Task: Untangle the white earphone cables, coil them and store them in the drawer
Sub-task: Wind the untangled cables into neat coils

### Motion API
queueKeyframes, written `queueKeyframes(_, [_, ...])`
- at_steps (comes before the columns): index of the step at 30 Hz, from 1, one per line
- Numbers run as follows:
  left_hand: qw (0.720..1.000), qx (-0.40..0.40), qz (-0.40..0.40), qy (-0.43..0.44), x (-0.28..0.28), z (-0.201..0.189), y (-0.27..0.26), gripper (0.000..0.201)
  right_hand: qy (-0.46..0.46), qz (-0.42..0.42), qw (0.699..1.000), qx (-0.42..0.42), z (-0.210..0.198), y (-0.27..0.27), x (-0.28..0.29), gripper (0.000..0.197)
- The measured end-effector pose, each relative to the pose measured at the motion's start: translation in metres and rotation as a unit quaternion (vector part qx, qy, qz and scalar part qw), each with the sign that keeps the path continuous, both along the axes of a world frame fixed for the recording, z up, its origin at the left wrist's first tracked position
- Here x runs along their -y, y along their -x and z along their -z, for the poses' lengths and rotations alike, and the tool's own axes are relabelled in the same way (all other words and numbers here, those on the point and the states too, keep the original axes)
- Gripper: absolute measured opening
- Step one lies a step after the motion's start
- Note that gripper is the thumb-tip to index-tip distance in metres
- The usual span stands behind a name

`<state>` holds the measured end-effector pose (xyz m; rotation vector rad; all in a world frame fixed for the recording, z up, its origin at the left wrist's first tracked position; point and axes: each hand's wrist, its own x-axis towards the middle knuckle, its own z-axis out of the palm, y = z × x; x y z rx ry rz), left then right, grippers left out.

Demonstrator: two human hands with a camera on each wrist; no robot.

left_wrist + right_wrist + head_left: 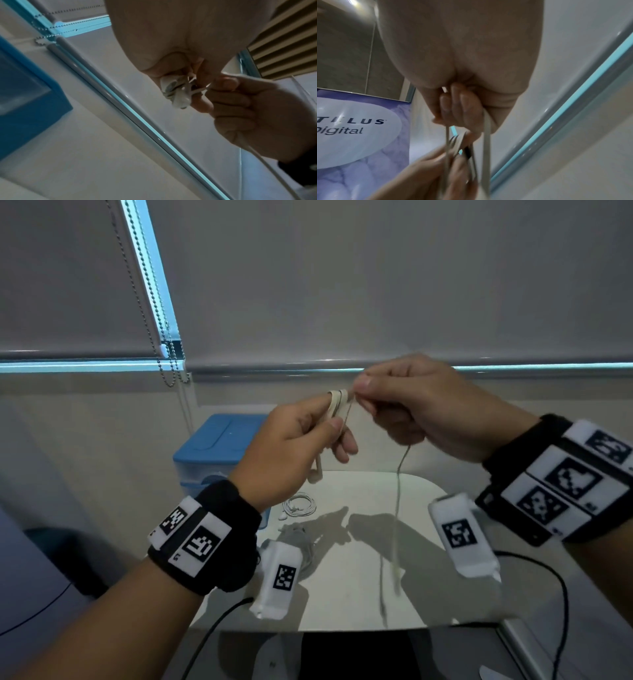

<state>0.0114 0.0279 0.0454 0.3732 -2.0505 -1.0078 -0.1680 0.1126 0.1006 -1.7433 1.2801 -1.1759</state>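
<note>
Head view shows you mid-coil — your left hand (291, 446) holds the thin white earphone cable (337, 402) wrapped round its fingers, while your right hand (418, 405) pinches the loose tail. Next, I'd guess: keep wrapping, then tuck the end.

Office-like room, roller blinds (342, 285), promotional banner (359, 135), white table (359, 542)

Grey roller blinds (376, 285) with bead chains (150, 313) hang behind a white table (363, 542).
</note>
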Motion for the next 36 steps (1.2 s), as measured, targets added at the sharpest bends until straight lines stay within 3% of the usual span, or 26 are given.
queueKeyframes(6, [0.996, -0.015, 0.06, -0.07, -0.01, -0.007, -0.001, 0.028, 0.061, 0.089, 0.992, -0.062, 0.006, 0.023, 0.024, 0.039])
queueKeyframes(16, [0.968, -0.152, 0.08, -0.181, -0.006, -0.015, -0.003, 0.031, -0.018, -0.036, 0.999, -0.002, 0.064, -0.004, 0.019, 0.043])
queueKeyframes(20, [0.96, -0.187, 0.044, -0.204, 0.0, -0.014, -0.003, 0.031, -0.015, -0.053, 0.998, -0.031, 0.068, -0.013, 0.011, 0.035])
queueKeyframes(25, [0.992, -0.082, -0.065, -0.066, 0.005, -0.007, -0.001, 0.021, 0.019, -0.021, 0.967, -0.252, 0.049, -0.02, -0.004, 0.033])
queueKeyframes(27, [0.995, -0.049, -0.076, -0.039, 0.006, -0.003, 0.0, 0.021, 0.069, 0.025, 0.952, -0.298, 0.039, -0.018, -0.007, 0.03])
queueKeyframes(31, [0.995, -0.005, -0.04, -0.088, -0.001, -0.002, 0.001, 0.039, 0.16, 0.101, 0.937, -0.294, 0.024, -0.011, -0.005, 0.007])
queueKeyframes(34, [0.995, 0.051, -0.017, -0.084, -0.005, -0.002, 0.004, 0.053, 0.165, 0.11, 0.928, -0.315, 0.022, -0.003, 0.004, 0.041])
queueKeyframes(36, [0.991, 0.043, -0.002, -0.124, -0.002, -0.004, 0.004, 0.048, 0.166, 0.107, 0.929, -0.312, 0.026, 0.0, 0.007, 0.037])
